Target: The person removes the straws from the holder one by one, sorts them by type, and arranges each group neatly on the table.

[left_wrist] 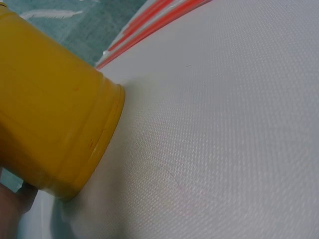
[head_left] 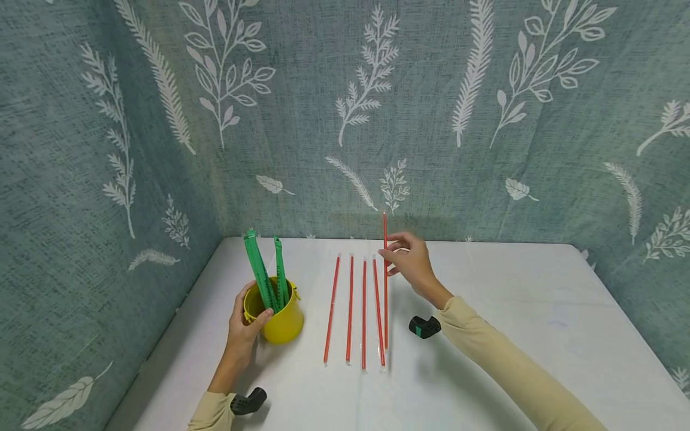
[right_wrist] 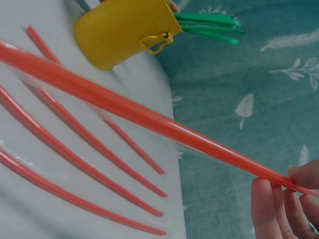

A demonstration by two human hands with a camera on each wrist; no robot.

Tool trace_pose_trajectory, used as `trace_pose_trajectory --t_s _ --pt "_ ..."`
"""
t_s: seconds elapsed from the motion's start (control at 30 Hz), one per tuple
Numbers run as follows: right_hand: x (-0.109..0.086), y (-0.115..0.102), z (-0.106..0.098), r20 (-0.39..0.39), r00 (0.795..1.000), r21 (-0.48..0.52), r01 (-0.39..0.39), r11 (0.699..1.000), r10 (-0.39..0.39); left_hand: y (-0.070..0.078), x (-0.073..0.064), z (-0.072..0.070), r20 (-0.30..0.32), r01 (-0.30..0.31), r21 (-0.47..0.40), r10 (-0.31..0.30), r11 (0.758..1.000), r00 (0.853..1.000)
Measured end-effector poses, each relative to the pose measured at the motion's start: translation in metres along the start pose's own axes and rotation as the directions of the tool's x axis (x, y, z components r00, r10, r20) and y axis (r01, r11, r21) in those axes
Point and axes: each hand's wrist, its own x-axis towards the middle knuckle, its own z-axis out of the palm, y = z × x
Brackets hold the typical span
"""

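My left hand (head_left: 244,329) grips the yellow bucket (head_left: 286,325) at its left side, the thumb at the rim. Green wrapped sticks (head_left: 257,266), perhaps straws, lean inside the bucket and stick out of its top. With thumb and fingertips, my right hand (head_left: 414,260) pinches a red straw (right_wrist: 149,117) near its upper end, holding it upright above the table. Several more red straws (head_left: 350,311) in clear wrappers lie side by side to its left. In the left wrist view, the bucket's wall (left_wrist: 55,99) fills the left side.
The white table (head_left: 512,311) meets a green leaf-patterned cloth (head_left: 312,120) behind and at the left. Black wrist devices sit below each hand, one at the left cuff (head_left: 248,401) and one by the right sleeve (head_left: 424,327).
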Motion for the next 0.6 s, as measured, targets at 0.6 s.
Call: trace_pose_trajectory --t_s 0.6 --pt "-0.002 0.033 -0.009 -0.058 0.991 -0.055 -0.124 0.991 0.121 0.004 -0.002 0.002 0.002 0.0 -0.01 0.0 1.0 1.0"
